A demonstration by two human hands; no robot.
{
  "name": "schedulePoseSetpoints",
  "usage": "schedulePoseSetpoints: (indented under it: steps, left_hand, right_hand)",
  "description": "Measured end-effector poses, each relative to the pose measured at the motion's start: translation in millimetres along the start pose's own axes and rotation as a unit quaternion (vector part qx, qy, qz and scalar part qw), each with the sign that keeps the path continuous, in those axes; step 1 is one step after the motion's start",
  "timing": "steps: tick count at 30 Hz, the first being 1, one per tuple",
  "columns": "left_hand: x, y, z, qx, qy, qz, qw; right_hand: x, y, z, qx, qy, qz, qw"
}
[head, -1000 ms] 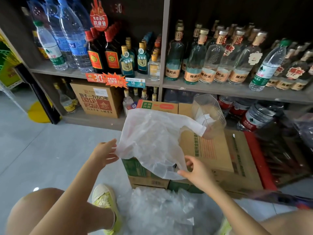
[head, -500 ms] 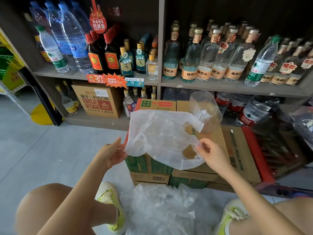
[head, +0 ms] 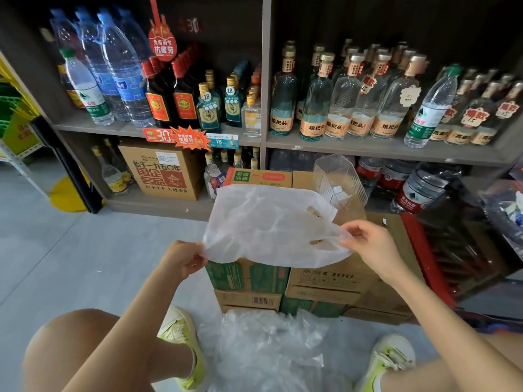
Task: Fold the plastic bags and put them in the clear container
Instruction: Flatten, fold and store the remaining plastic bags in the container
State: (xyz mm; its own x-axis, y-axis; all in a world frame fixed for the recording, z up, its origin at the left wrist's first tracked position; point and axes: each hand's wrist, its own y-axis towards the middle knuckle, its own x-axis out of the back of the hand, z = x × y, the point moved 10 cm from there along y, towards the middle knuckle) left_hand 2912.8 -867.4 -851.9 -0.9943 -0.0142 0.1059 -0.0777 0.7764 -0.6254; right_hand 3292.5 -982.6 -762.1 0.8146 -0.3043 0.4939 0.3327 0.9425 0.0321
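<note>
Both hands are pinching a thin plastic bag point(head: 268, 224), left hand point(head: 181, 260) at its corner, right hand point(head: 368, 244) seemingly at a handle, before the clear container point(head: 336, 182)

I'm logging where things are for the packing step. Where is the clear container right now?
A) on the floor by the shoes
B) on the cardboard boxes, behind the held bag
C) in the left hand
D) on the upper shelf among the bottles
B: the container sits on the boxes, behind the bag that the left hand and right hand hold spread.
</note>
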Motion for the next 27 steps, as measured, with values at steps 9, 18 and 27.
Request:
schedulePoseSetpoints:
  steps: [9, 18, 27]
  left_hand:
    - [7, 9, 6, -0.036, 0.077, -0.054, 0.995]
    - [2, -6, -3, -0.101, 0.021, -0.029, 0.994]
    - [-8, 0, 2, -0.066, 0.23, -0.006, 0.971]
  right_hand:
    - [5, -15, -77, -0.198, 0.144, -0.018, 0.969]
    - [16, -14, -78, -0.171, 0.174, -0.112, 0.963]
    - [16, 0, -68, -0.105, -0.061, -0.107, 0.987]
